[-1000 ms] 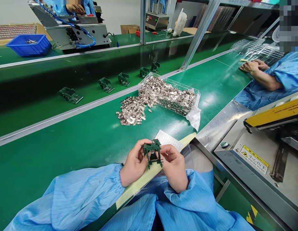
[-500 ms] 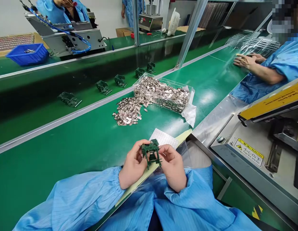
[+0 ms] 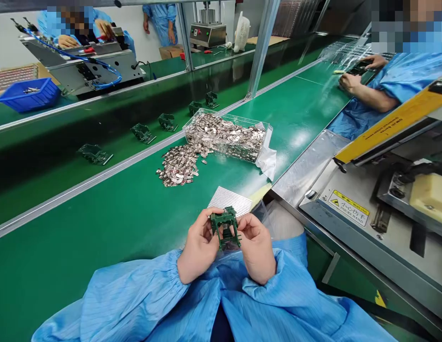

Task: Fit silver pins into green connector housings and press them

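Between my two hands, above the bench's front edge, is a dark green plastic frame (image 3: 225, 219) with an open middle and thin prongs. My left hand (image 3: 200, 247) grips its left side, fingers curled behind it. On the other side, the fingertips of my right hand (image 3: 257, 247) pinch its right edge. Whether a small part sits under those fingertips, I cannot tell. Just behind the frame lies a white ribbed sheet (image 3: 231, 201). Farther back, small silvery metal pieces (image 3: 178, 165) are heaped beside a clear plastic tray (image 3: 265, 142) full of the same pieces.
Several similar green frames (image 3: 142, 133) stand along the back ledge. At right is a press machine (image 3: 352, 209) with a yellow arm. A co-worker's hands (image 3: 351, 81) handle something dark at far right. A blue bin (image 3: 30, 95) and another machine (image 3: 81, 61) stand behind the ledge.
The view has turned, so the bench and machines appear shifted left. My hands keep the same grip on the green frame. The co-worker at right now holds a dark object.
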Tool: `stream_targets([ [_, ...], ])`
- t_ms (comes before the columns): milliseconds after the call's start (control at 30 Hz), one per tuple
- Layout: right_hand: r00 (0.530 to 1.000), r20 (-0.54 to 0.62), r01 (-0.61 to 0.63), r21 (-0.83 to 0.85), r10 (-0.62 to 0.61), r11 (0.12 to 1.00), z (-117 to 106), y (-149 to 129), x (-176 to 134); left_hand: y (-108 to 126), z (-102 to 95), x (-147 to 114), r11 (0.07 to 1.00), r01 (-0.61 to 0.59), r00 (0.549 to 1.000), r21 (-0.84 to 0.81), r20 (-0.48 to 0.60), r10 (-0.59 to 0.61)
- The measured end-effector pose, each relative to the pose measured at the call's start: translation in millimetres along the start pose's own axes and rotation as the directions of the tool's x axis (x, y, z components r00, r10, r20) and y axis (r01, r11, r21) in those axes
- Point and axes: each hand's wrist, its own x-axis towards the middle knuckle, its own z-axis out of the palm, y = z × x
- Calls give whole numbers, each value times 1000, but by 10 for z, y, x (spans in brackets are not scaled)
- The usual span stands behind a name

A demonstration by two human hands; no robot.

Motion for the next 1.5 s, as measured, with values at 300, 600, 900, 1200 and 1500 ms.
stream_targets([
  [300, 985, -150, 69, -87, -81, 994, -536, 184, 2, 78, 177, 297, 992, 114, 959, -54, 265, -95],
  [600, 991, 129, 24, -289, 14, 957, -570, 516, 193, -272, 312, 811, 998, -46, 996, -51, 73, 50],
  [900, 977, 188, 173, -400, -104, 900, -612, 595, 153, -238, 318, 836, 995, 57, 991, -86, 125, -46],
  [1200, 950, 305, 148, -626, 66, 766, -864, 527, 303, -240, 289, 803, 996, 49, 992, -72, 116, -40],
  [1500, 926, 282, 372, -560, -252, 740, -769, -379, 392, -306, 247, 750, 984, -178, 971, 3, 164, 175],
])
